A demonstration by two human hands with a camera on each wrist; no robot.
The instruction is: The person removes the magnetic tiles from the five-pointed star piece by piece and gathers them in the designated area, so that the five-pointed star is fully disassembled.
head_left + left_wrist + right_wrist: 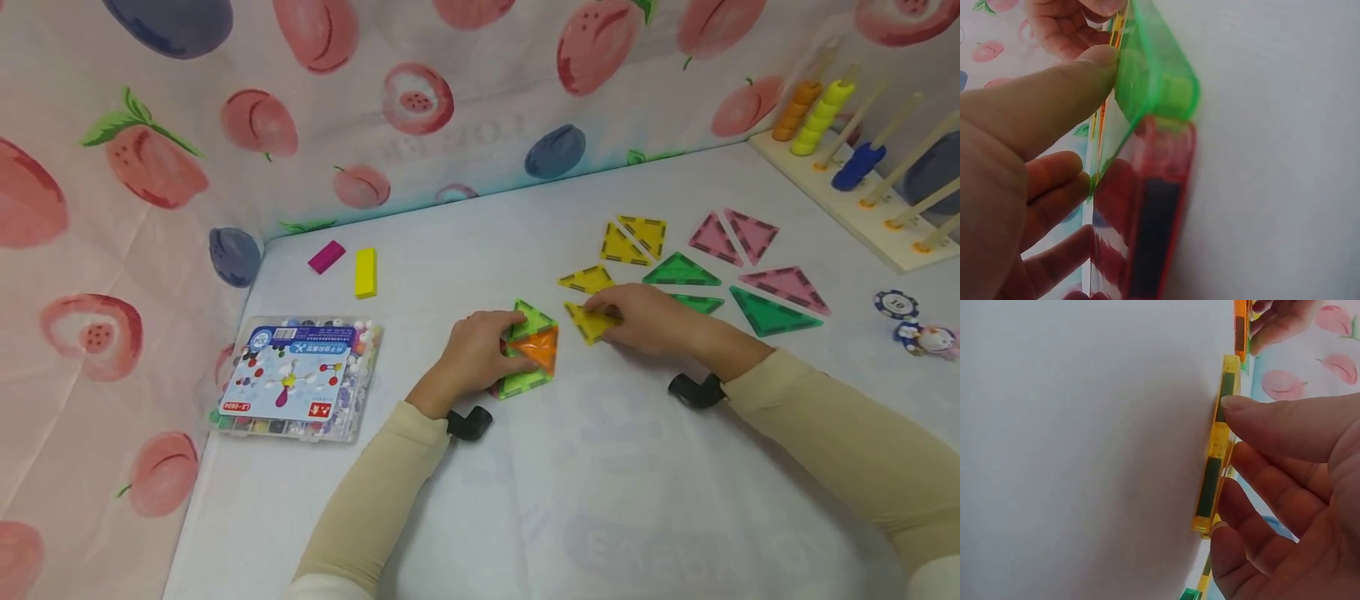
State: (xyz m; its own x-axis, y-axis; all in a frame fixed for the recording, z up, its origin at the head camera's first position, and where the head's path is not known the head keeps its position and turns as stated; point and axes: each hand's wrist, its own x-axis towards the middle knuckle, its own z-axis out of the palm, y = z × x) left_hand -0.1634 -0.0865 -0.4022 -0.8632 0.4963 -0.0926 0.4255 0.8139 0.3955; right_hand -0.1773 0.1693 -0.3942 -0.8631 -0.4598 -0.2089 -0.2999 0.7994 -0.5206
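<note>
In the head view, my left hand (pixel 480 350) holds a joined group of magnetic triangle tiles on the table. Its thumb lies over the lower light green tile (pixel 525 382) and its fingertips over the upper green tile (pixel 534 318). An orange tile (pixel 542 350) sits between them. The left wrist view shows a red tile (pixel 1166 162) joined to the green one. My right hand (pixel 645 321) pinches a yellow triangle tile (pixel 1213 469) between thumb and fingers, close to the right of the group. Another yellow triangle (pixel 587 278) lies just behind it.
Loose yellow (pixel 643 236), green (pixel 682 269) and pink tiles (pixel 786 285) lie at the right. Farther right are a bead abacus (pixel 840 200), a chip (pixel 896 304) and a figurine (pixel 926 337). At left stand a boxed molecule kit (pixel 288 375) and two blocks (pixel 365 272).
</note>
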